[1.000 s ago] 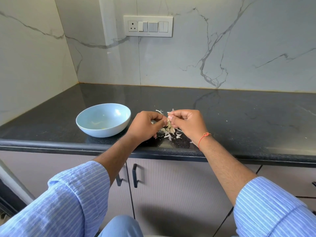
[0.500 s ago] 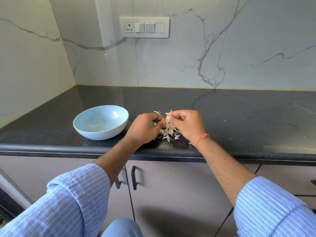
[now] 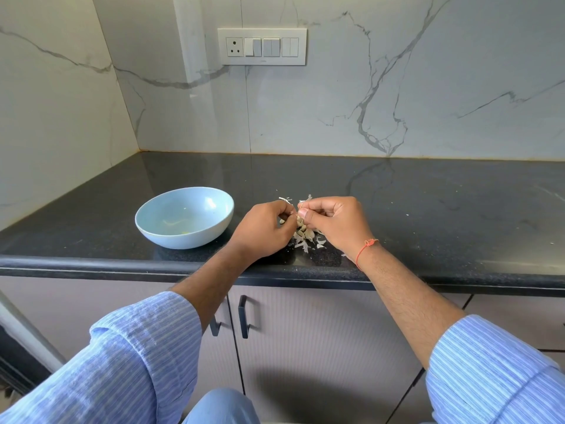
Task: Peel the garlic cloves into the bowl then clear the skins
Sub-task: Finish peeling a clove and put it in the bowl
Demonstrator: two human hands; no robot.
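Observation:
A pale blue bowl (image 3: 159, 221) stands on the black counter, left of my hands, with a few small pale bits at its bottom. My left hand (image 3: 263, 231) and my right hand (image 3: 336, 224) meet fingertip to fingertip above a small heap of garlic cloves and papery skins (image 3: 305, 235). Both hands pinch one small clove (image 3: 298, 211) between them; most of it is hidden by the fingers. A red thread circles my right wrist.
The counter's front edge (image 3: 122, 264) runs just below my wrists. Loose skin flakes (image 3: 286, 198) lie behind the hands. A marble wall with a switch panel (image 3: 263, 46) stands behind, another wall closes the left side. Cabinet doors with black handles (image 3: 243, 316) sit below.
The view has shifted slightly. My hands stay together over the heap, working the same clove with small finger movements.

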